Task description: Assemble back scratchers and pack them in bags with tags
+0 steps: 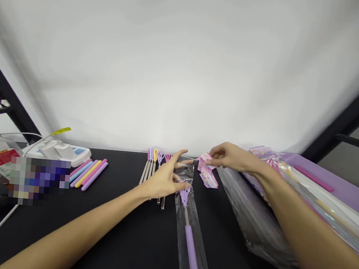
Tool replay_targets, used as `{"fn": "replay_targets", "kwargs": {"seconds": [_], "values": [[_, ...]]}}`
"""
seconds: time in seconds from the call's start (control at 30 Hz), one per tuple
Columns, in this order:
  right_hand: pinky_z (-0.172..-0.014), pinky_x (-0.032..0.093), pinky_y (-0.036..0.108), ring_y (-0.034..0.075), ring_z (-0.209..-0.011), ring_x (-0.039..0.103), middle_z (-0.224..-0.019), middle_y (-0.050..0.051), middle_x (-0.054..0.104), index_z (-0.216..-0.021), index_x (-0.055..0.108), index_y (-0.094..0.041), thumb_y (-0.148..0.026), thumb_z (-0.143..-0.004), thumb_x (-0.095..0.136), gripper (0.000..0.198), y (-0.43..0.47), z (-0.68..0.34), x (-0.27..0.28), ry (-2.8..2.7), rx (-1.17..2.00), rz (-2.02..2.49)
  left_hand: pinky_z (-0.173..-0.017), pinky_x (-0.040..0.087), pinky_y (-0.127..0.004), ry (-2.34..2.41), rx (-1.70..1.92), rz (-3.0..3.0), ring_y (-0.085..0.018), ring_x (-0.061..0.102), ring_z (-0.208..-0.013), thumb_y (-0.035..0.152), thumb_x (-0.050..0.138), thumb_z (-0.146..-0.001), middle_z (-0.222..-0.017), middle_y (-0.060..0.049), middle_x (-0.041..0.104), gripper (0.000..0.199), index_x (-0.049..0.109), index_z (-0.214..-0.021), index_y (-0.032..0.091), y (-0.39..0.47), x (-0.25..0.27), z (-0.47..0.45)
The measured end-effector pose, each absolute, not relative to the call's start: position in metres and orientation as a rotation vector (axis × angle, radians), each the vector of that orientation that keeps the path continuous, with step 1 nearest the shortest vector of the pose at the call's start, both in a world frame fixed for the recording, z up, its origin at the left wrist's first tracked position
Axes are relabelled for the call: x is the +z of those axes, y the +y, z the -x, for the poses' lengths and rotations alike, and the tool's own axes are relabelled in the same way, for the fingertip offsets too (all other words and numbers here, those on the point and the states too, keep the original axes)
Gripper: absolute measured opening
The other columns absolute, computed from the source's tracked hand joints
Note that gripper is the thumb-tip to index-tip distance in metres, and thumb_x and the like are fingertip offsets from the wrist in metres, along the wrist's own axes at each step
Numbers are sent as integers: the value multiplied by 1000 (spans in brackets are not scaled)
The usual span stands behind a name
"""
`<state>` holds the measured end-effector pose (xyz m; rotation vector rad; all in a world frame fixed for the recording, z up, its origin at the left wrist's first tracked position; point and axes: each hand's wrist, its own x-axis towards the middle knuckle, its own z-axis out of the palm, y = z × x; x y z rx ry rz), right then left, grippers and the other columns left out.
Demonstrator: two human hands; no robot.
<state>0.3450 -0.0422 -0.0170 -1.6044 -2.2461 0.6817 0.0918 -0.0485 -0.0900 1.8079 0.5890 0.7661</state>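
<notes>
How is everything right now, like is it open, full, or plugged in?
Left hand: open, touching the clear sleeve
Right hand: pinching pink cards
Clear sleeve: lying down, purple stick inside
Pink cards: overlapping, some held
Colored tubes: side by side
Metal rods: lined up
Power strip: plugs in
Purple bin: holding packages
</notes>
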Motion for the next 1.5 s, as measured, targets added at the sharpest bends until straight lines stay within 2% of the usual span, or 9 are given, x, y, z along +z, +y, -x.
{"fn": "replay_targets", "kwargs": {"seconds": [0.13, 0.37, 0.53, 0.77, 0.87, 1.0, 1.1, 1.2, 1.5], "values": [[-82, 49, 32, 22, -92, 64, -95, 6, 72, -83, 69, -18, -45, -72, 71, 29, -52, -321, -8, -2192, 699, 1243, -56, 50, -24, 569, 751, -1792, -5, 58, -59, 20, 71, -78, -150, -21, 39, 92, 17, -151, 36, -52, -88, -93], [-78, 50, 32, 21, -83, 67, -85, 5, 73, -80, 69, -18, -42, -74, 70, 25, -55, -307, -7, -2181, 631, 1295, -57, 50, -25, 568, 713, -1774, -7, 62, -62, 21, 72, -78, -148, -20, 42, 96, 13, -151, 38, -53, -86, -92], [-81, 48, 33, 23, -93, 63, -108, 6, 70, -73, 72, -20, -45, -68, 75, 26, -65, -310, 3, -2357, 719, 1251, -61, 50, -25, 590, 724, -1690, -8, 64, -66, 21, 76, -75, -142, -18, 47, 95, 16, -148, 35, -50, -89, -93], [-73, 45, 29, 20, -83, 61, -91, 5, 69, -80, 70, -18, -49, -71, 72, 32, -60, -316, -4, -2395, 626, 1319, -45, 29, -15, 682, 799, -1739, -3, 52, -51, 35, 75, -76, -88, 1, 59, 41, 43, -97, 21, -51, -90, -95], [-71, 45, 29, 20, -80, 62, -87, 5, 70, -82, 70, -18, -48, -74, 70, 31, -58, -329, -2, -2340, 619, 1385, -42, 22, -16, 753, 711, -1814, -3, 40, -45, 40, 74, -77, -66, 5, 54, 36, 47, -87, 19, -53, -86, -94], [-77, 47, 31, 22, -87, 64, -94, 5, 72, -83, 72, -20, -47, -74, 71, 29, -62, -335, 4, -2302, 695, 1372, -45, 33, -18, 742, 756, -1843, -5, 52, -54, 33, 74, -76, -103, -6, 63, 43, 52, -110, 19, -55, -83, -95], [-88, 47, 32, 23, -100, 62, -118, 6, 66, -79, 73, -20, -46, -71, 75, 27, -66, -327, 5, -2323, 773, 1277, -49, 41, -19, 667, 745, -1859, -4, 56, -58, 28, 74, -76, -137, -12, 47, 62, 45, -130, 26, -56, -82, -94], [-91, 47, 31, 22, -105, 61, -125, 6, 62, -78, 72, -20, -41, -71, 75, 22, -69, -313, 2, -2375, 765, 1212, -47, 40, -19, 620, 727, -1859, -3, 54, -56, 28, 75, -75, -144, -13, 41, 72, 39, -137, 28, -56, -82, -94], [-88, 47, 35, 23, -97, 65, -106, 7, 72, -88, 71, -19, -40, -80, 68, 23, -69, -301, 1, -2302, 470, 1251, -59, 51, -25, 562, 723, -1833, -7, 63, -67, 27, 75, -75, -150, -15, 32, 76, 35, -140, 31, -60, -67, -92]]}}
